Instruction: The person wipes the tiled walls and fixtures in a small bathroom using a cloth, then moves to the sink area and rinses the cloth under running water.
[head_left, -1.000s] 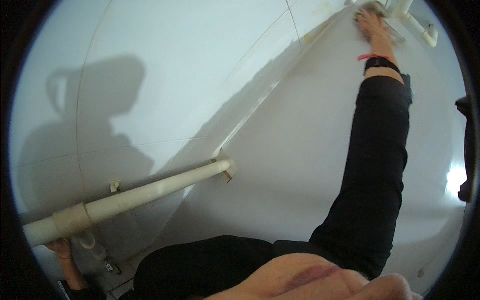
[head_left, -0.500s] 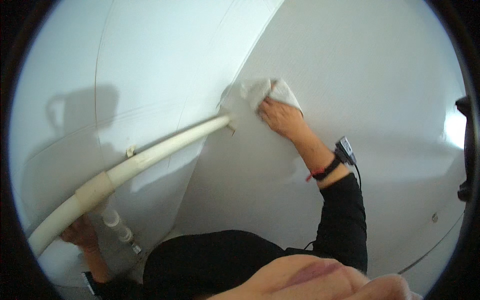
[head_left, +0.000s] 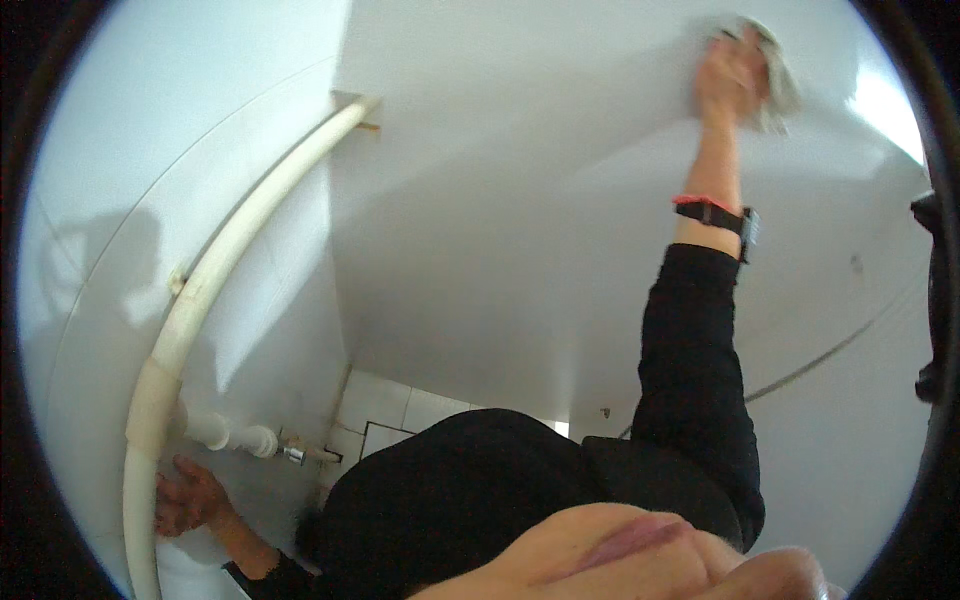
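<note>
High up on the grey panel, my right hand (head_left: 728, 82) presses a pale cloth (head_left: 775, 85) against the surface. Motion smears the fingers a little, and part of the cloth lies under the hand. A long cream pipe (head_left: 205, 285) runs along the white wall at the left, with a wider sleeve joint partway down. Beside its lower part is my left hand (head_left: 190, 497), fingers apart, with the fingertips at the pipe's edge. Whether they touch the pipe or the wall behind it, I cannot tell. Nothing shows in that hand.
A white pipe fitting with a metal end (head_left: 250, 440) sticks out by my left hand. White floor tiles (head_left: 380, 400) lie below the panel. A dark cable (head_left: 835, 352) hangs at the right. The pipe's far end meets the panel at a small bracket (head_left: 368, 126).
My right hand has swept the cloth up and right across the panel, away from the corner. My view has turned right. My left hand shows more of its fingers beside the pipe.
</note>
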